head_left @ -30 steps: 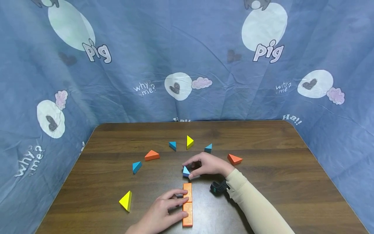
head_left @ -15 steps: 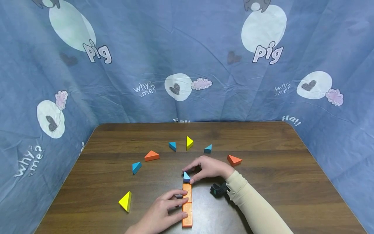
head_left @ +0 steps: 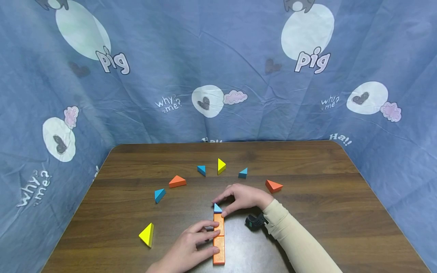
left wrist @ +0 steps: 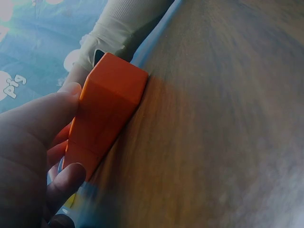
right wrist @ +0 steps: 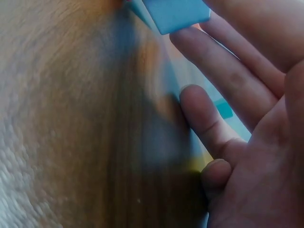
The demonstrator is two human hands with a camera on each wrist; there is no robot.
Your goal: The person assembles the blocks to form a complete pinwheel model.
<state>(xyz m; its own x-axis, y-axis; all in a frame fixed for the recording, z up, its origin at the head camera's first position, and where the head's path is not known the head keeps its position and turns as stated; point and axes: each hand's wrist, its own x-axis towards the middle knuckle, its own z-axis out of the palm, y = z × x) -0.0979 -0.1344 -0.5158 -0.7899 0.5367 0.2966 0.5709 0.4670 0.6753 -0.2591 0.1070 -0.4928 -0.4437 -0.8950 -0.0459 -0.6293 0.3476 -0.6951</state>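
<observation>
Two orange rectangular blocks (head_left: 219, 250) lie end to end in a line toward the person. My left hand (head_left: 189, 244) rests its thumb and fingertips on their left side and top. In the left wrist view the near orange block (left wrist: 107, 104) has the thumb along one edge. At the far end of this line stands a small light-blue triangular block (head_left: 217, 209), right up against the orange one. My right hand (head_left: 244, 197) pinches it between thumb and fingers. In the right wrist view the blue block (right wrist: 180, 14) sits by the fingertips, partly out of frame.
An arc of triangular blocks lies around the hands: yellow (head_left: 147, 235) and blue (head_left: 159, 195) at left, orange (head_left: 177, 181), blue (head_left: 202, 170), yellow (head_left: 221, 166), blue (head_left: 243, 173) and orange (head_left: 274, 186). A black strapped device (head_left: 255, 221) is at the right wrist. Behind the table hangs a blue curtain (head_left: 218, 68).
My right hand has brought the blue triangular block toward the person, from a gap beyond the orange blocks to their far end. The left hand has stayed in place.
</observation>
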